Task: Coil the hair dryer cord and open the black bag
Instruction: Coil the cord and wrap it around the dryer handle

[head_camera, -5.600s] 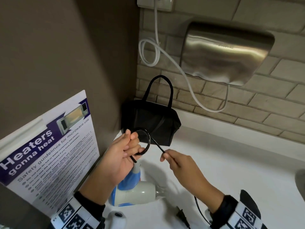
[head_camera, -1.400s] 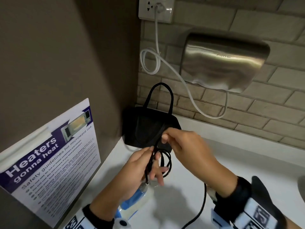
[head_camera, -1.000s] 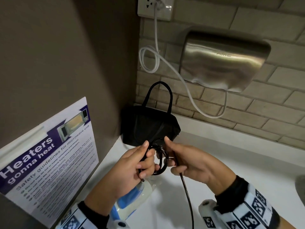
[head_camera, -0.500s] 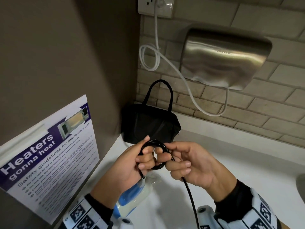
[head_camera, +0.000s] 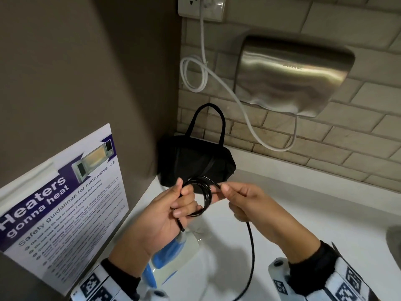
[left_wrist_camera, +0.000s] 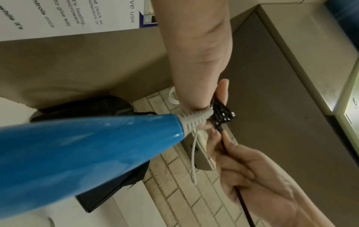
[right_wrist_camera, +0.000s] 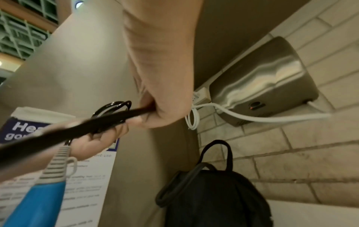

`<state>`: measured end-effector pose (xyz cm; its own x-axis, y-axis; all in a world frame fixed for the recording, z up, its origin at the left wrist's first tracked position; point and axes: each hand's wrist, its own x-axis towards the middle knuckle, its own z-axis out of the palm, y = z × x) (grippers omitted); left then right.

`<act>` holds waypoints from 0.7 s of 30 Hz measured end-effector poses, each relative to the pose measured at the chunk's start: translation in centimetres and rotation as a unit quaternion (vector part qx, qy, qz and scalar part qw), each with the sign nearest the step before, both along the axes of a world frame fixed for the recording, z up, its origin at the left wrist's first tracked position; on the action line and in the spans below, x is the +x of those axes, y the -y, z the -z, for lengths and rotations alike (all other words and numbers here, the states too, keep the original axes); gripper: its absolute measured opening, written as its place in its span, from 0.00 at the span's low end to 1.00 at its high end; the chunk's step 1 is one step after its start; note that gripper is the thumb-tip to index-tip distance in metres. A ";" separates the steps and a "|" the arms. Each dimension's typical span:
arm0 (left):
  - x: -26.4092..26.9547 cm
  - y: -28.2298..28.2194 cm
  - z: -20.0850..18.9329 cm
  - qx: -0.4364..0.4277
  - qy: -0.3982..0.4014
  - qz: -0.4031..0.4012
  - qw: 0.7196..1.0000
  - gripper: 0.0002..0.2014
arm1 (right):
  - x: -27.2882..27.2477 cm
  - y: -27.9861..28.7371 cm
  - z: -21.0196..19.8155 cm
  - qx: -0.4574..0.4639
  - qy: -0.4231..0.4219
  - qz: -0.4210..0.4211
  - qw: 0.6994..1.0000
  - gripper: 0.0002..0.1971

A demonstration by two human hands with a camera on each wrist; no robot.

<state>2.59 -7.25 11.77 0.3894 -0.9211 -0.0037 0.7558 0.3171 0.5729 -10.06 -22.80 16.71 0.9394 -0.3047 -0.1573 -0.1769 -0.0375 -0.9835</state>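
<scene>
My left hand (head_camera: 173, 205) grips a small coil of the black hair dryer cord (head_camera: 204, 196), several loops held between thumb and fingers. The blue and white hair dryer (head_camera: 165, 263) hangs below that hand, its grey strain relief (left_wrist_camera: 196, 119) at the palm. My right hand (head_camera: 234, 198) pinches the free cord (right_wrist_camera: 108, 121) just right of the coil; the rest of the cord (head_camera: 250, 253) drops down toward the counter. The black bag (head_camera: 195, 161) stands zipped in the corner behind my hands, handles (head_camera: 209, 120) up, also in the right wrist view (right_wrist_camera: 213, 196).
A steel hand dryer (head_camera: 290, 77) hangs on the brick wall with a white cable (head_camera: 227, 88) looping to a socket (head_camera: 200, 6). A microwave safety poster (head_camera: 58, 203) leans at the left wall. White counter (head_camera: 314, 213) extends to the right.
My right hand has slid slightly right along the cord, away from the coil. The coil in my left hand has more loops than seconds ago.
</scene>
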 end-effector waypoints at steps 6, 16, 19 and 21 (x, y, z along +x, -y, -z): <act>1.7 -0.4 -0.2 0.014 -0.030 -0.105 0.994 0.17 | -2.4 1.0 2.0 -0.205 -0.038 0.082 0.975 0.12; 0.9 0.7 -0.7 0.074 -0.028 -0.212 0.974 0.15 | -6.2 -3.7 4.4 -0.621 -0.118 -0.065 0.772 0.24; 0.2 1.2 -0.9 0.092 0.045 -0.225 0.969 0.16 | -6.1 -5.3 3.8 -0.675 -0.083 -0.063 0.730 0.17; -0.4 1.5 -0.8 0.112 0.102 -0.240 0.959 0.16 | -5.7 -6.0 3.3 -0.696 -0.035 -0.042 0.716 0.13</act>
<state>2.23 -8.72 12.55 0.7817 -0.6208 -0.0595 0.4187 0.4516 0.7879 -15.72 -16.80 13.45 0.9681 -0.1559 0.1963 -0.1644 -0.9860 0.0275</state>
